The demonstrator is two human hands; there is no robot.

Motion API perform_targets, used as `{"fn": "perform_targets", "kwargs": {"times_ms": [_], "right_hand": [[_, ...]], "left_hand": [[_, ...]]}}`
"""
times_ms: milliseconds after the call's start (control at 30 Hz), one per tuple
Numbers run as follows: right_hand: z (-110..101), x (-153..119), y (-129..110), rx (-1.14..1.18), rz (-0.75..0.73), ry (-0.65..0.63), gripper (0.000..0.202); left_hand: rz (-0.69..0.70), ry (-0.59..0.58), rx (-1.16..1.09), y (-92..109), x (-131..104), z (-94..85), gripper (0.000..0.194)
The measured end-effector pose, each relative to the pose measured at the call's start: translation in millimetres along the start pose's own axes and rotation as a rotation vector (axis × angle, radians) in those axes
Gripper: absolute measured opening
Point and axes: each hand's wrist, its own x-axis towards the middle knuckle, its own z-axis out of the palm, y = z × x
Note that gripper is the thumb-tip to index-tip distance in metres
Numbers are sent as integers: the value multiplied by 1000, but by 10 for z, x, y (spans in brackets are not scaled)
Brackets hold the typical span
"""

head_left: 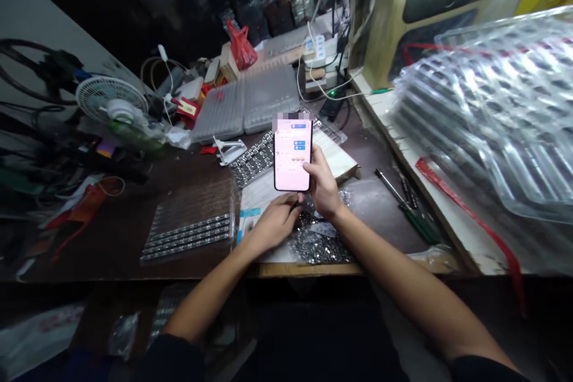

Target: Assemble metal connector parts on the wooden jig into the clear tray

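Note:
A phone (pixel 292 173) with a lit pink screen showing message bubbles stands upright over the bench. My right hand (pixel 323 185) is wrapped round its right side, the thumb on the lower right of the screen. Just below the phone, my left hand (pixel 276 221) rests with bent fingers near a small dark item; what it holds, if anything, is too small to name. A pile of small shiny metal parts (pixel 320 245) lies beside my left hand and under my right wrist. Behind the phone is a clear tray of metal parts (pixel 253 161).
At the left lies a tray with rows of metal parts (pixel 188 239), and a white fan (pixel 111 98) stands beyond. Screwdrivers (pixel 416 221) lie at the right. Stacked clear plastic trays (pixel 492 119) fill the raised right shelf. A red bag (pixel 242 48) sits at the back.

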Motion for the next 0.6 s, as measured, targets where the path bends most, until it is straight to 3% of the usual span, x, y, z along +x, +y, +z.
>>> {"fn": "perform_targets", "kwargs": {"times_ms": [100, 233, 600], "right_hand": [[12, -14, 10, 50, 35, 7, 45], [35, -41, -11, 61, 85, -3, 44], [50, -54, 17, -1, 130, 26, 40]], "left_hand": [[24, 42, 14, -68, -3, -50, 29], [61, 40, 29, -137, -29, -106, 34], [-12, 68, 133, -313, -159, -68, 37]]}}
